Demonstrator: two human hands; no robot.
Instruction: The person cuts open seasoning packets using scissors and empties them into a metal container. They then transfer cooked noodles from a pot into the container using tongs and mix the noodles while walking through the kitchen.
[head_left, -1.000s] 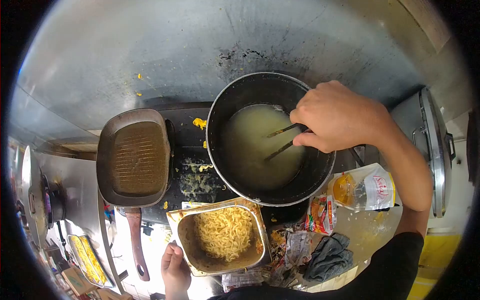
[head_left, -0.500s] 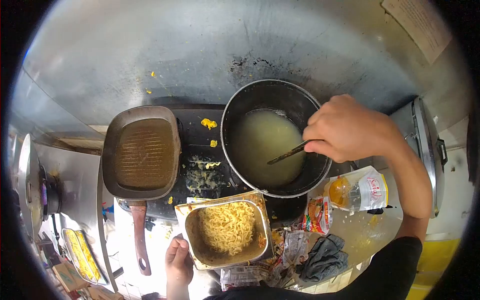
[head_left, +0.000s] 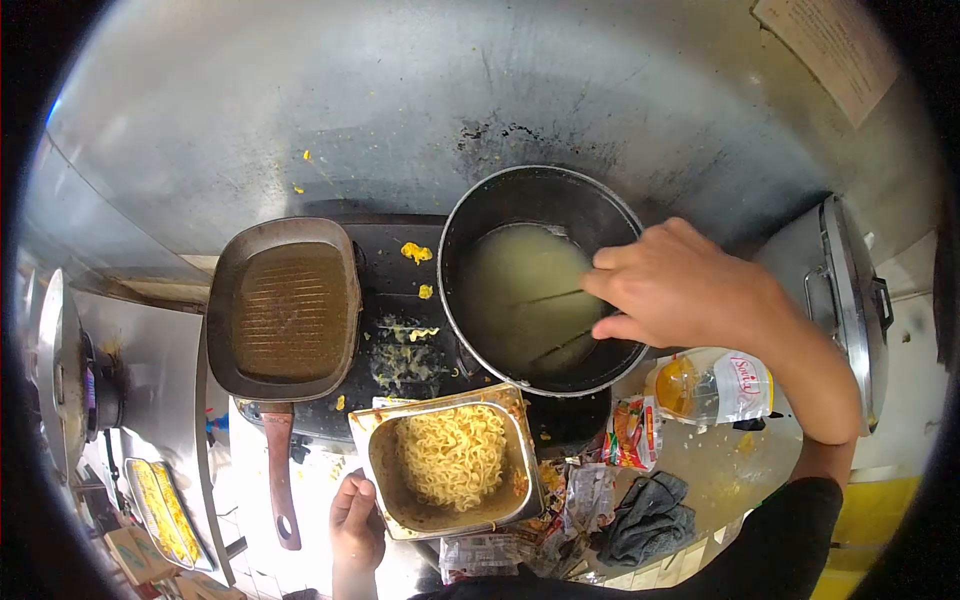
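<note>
My right hand (head_left: pixel 670 285) is closed on a pair of dark chopsticks (head_left: pixel 565 345) over the black pot (head_left: pixel 465 215). Their tips are spread apart and dip into cloudy, pale yellow liquid (head_left: pixel 525 265). No noodles show between them. At the lower left of the pot, a metal container (head_left: pixel 390 500) holds a heap of cooked wavy noodles (head_left: pixel 452 458). My left hand (head_left: pixel 357 525) grips this container at its left edge, with the fingers bent.
A square grill pan (head_left: pixel 285 310) with brown liquid sits left of the pot. To the right are a plastic bottle (head_left: pixel 740 388), a red packet (head_left: pixel 632 432), a dark cloth (head_left: pixel 650 518) and a large lidded pot (head_left: pixel 840 290). Yellow scraps (head_left: pixel 416 252) dot the stove.
My right hand has moved slightly lower, and the chopsticks have closed and then spread apart in the liquid. The whole view has shifted a little. My left hand keeps its hold on the container.
</note>
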